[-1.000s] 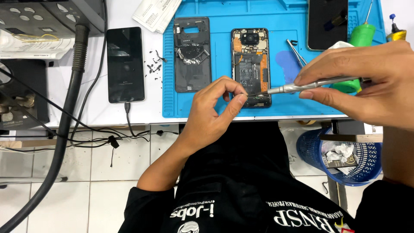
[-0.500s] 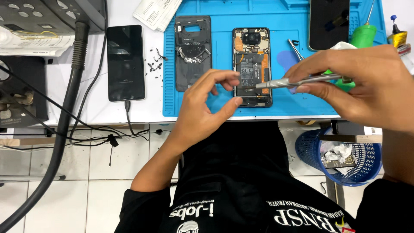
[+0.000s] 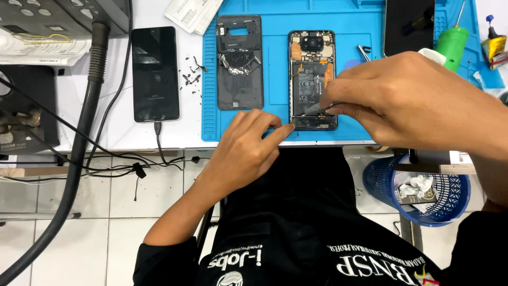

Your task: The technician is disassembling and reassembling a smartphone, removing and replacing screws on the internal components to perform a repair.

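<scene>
**Tweezers at the lower edge of the opened phone**

The blue mat (image 3: 360,127) lies on the white surface (image 3: 106,137) and is the landmark here. Near its centre lies the opened phone (image 3: 312,63), its back removed, battery and boards visible. To the left of the phone, also on the mat, lies the dark back cover (image 3: 239,63); off the mat's left edge lies a black phone (image 3: 154,74) with a cable plugged in.

The right hand (image 3: 418,100) has its fingers closed around thin metal tweezers (image 3: 312,109), the tip at the phone's lower part. The left hand (image 3: 243,153) is at the mat's front edge, its fingers pinched at the phone's lower left corner and touching it; what they pinch I cannot tell.

The step looks like work on a small part near the phone's bottom. The next move calls for a steady tip and a phone kept from sliding.
</scene>
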